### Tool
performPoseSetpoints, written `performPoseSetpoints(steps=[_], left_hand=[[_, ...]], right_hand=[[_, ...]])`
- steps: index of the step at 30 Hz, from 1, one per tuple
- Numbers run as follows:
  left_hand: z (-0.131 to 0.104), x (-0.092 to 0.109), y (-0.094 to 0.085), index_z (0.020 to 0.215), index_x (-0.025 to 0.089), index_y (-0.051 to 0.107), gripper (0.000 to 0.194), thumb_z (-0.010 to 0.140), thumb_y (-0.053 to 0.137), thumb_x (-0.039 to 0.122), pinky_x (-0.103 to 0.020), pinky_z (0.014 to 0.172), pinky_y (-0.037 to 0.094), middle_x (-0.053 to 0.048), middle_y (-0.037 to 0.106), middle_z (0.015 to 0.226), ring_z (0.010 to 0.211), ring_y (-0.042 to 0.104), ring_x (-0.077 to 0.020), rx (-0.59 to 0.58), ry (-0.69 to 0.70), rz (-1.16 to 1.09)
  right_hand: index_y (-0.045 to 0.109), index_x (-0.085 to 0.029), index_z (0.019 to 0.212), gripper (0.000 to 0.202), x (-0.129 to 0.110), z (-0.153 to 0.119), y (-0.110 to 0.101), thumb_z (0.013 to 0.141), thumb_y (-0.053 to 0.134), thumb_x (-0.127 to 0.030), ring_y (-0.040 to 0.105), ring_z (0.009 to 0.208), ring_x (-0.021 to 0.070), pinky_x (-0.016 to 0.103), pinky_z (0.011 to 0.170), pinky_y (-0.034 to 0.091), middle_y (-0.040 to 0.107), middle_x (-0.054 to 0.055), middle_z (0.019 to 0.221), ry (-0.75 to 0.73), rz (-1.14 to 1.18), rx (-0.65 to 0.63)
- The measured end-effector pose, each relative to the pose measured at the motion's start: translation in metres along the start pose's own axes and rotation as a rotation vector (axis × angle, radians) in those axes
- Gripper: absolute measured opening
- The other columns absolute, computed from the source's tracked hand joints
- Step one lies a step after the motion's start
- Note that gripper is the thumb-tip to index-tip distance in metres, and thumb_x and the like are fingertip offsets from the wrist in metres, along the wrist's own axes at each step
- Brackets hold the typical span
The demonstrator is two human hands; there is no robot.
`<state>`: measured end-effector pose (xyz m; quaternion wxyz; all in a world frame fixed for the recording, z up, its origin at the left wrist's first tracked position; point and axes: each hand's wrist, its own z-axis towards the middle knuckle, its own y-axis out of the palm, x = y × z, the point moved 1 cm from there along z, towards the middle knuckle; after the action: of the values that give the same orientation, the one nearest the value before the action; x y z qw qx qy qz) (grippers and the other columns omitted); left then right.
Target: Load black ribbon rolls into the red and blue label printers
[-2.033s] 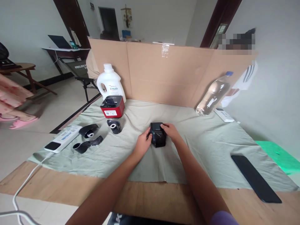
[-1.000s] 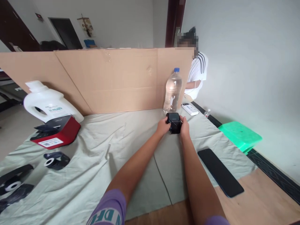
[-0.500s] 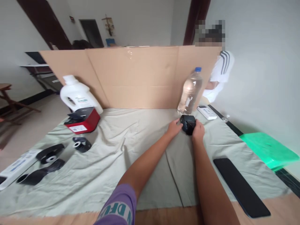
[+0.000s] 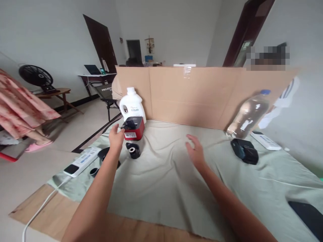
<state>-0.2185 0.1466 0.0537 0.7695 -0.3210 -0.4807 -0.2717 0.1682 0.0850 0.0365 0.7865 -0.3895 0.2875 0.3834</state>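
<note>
My left hand (image 4: 116, 136) is open at the left side of the red box with a black top (image 4: 137, 131), its fingers apart and close to the box. Over the middle of the green cloth (image 4: 161, 181), my right hand (image 4: 196, 150) is open and holds nothing. A black device (image 4: 244, 151) lies at the right, below a tilted clear bottle with a blue cap (image 4: 249, 116). Just in front of the red box stands a small black part with a white ring (image 4: 134, 151). Other black parts (image 4: 94, 172) are partly hidden by my left arm.
A white jug (image 4: 133, 107) stands behind the red box, against a cardboard panel (image 4: 189, 97). White power strips (image 4: 82, 162) lie left and right. A black phone-like slab (image 4: 306, 215) is at the lower right. People are partly visible at both sides.
Both hands have let go of the black device, which stays by the bottle. My left hand has moved to the red box, my right to mid-cloth. The view has turned left.
</note>
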Motion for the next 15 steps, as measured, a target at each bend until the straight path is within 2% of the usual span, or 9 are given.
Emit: performPoseSetpoints(steps=[2, 4, 6, 8, 11, 13, 15], left_hand=[[0.020, -0.013, -0.006, 0.136, 0.004, 0.047, 0.051, 0.089, 0.058, 0.016, -0.045, 0.113, 0.040, -0.024, 0.050, 0.147, 0.139, 0.047, -0.0326, 0.008, -0.116, -0.021], [0.031, -0.024, 0.001, 0.131, 0.006, 0.052, 0.047, 0.087, 0.060, 0.020, -0.041, 0.109, 0.044, -0.021, 0.057, 0.140, 0.131, 0.055, -0.0303, -0.026, -0.188, -0.044], [0.037, -0.034, 0.012, 0.127, 0.011, 0.056, 0.045, 0.084, 0.063, 0.024, -0.038, 0.104, 0.047, -0.017, 0.063, 0.132, 0.123, 0.061, -0.0279, -0.044, -0.207, -0.052], [0.043, -0.043, 0.019, 0.125, 0.014, 0.057, 0.045, 0.082, 0.064, 0.027, -0.036, 0.102, 0.048, -0.014, 0.066, 0.128, 0.121, 0.061, -0.0266, -0.036, -0.205, -0.048], [0.047, -0.056, 0.021, 0.114, 0.016, 0.063, 0.036, 0.082, 0.062, 0.032, -0.034, 0.094, 0.050, -0.011, 0.071, 0.113, 0.112, 0.065, -0.0264, -0.036, -0.196, -0.019], [0.048, -0.062, 0.021, 0.103, 0.017, 0.066, 0.028, 0.082, 0.060, 0.035, -0.034, 0.088, 0.051, -0.009, 0.073, 0.099, 0.101, 0.067, -0.0258, -0.047, -0.192, 0.008], [0.048, -0.067, 0.021, 0.095, 0.019, 0.067, 0.024, 0.083, 0.058, 0.037, -0.033, 0.085, 0.051, -0.006, 0.073, 0.091, 0.094, 0.068, -0.0246, -0.055, -0.192, 0.033]], right_hand=[[0.063, -0.024, 0.123, 0.041, -0.023, -0.002, 0.070, 0.084, 0.051, -0.031, 0.060, 0.120, 0.0234, 0.040, 0.106, 0.046, 0.065, 0.009, 0.129, 0.064, 0.117, -0.178], [0.061, -0.026, 0.128, 0.045, -0.042, 0.004, 0.135, 0.083, 0.055, -0.030, 0.059, 0.123, 0.0236, 0.038, 0.107, 0.045, 0.062, 0.007, 0.134, 0.105, 0.200, -0.287], [0.056, -0.027, 0.136, 0.054, -0.055, 0.014, 0.192, 0.083, 0.060, -0.031, 0.054, 0.130, 0.0251, 0.040, 0.110, 0.042, 0.057, 0.007, 0.142, 0.158, 0.278, -0.357], [0.047, -0.028, 0.144, 0.067, -0.063, 0.026, 0.238, 0.080, 0.066, -0.032, 0.049, 0.135, 0.0268, 0.042, 0.112, 0.041, 0.053, 0.006, 0.148, 0.215, 0.345, -0.415], [0.032, -0.028, 0.153, 0.085, -0.068, 0.040, 0.284, 0.077, 0.070, -0.031, 0.053, 0.131, 0.0253, 0.041, 0.112, 0.041, 0.054, 0.005, 0.147, 0.220, 0.436, -0.452], [0.025, -0.027, 0.156, 0.092, -0.067, 0.044, 0.297, 0.077, 0.071, -0.030, 0.055, 0.129, 0.0236, 0.040, 0.112, 0.041, 0.054, 0.005, 0.147, 0.185, 0.479, -0.437], [0.024, -0.026, 0.156, 0.095, -0.062, 0.045, 0.299, 0.075, 0.073, -0.030, 0.054, 0.129, 0.0231, 0.038, 0.114, 0.039, 0.053, 0.006, 0.149, 0.145, 0.494, -0.402]])
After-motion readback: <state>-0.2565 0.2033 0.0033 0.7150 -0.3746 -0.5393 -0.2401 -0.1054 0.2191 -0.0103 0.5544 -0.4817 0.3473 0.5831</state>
